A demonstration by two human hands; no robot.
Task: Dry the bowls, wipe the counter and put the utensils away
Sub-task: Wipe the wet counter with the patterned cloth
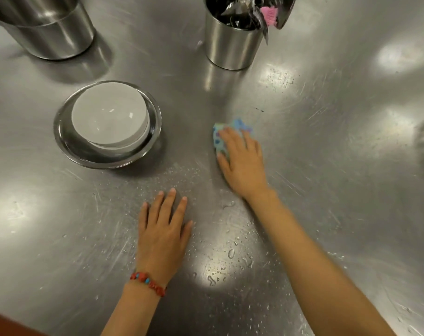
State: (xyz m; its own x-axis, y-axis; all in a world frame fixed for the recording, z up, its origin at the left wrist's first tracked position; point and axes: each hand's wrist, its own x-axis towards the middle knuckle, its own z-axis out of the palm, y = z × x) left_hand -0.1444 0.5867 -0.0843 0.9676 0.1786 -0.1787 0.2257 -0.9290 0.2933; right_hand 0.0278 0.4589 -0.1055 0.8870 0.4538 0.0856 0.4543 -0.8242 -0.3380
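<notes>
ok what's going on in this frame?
A person is wiping a steel counter. The right hand presses a blue patterned cloth flat on the surface, while the left hand rests palm down, empty. Water droplets remain between the arms. A white bowl sits nested in a metal bowl, and the utensil canister stands behind.
</notes>
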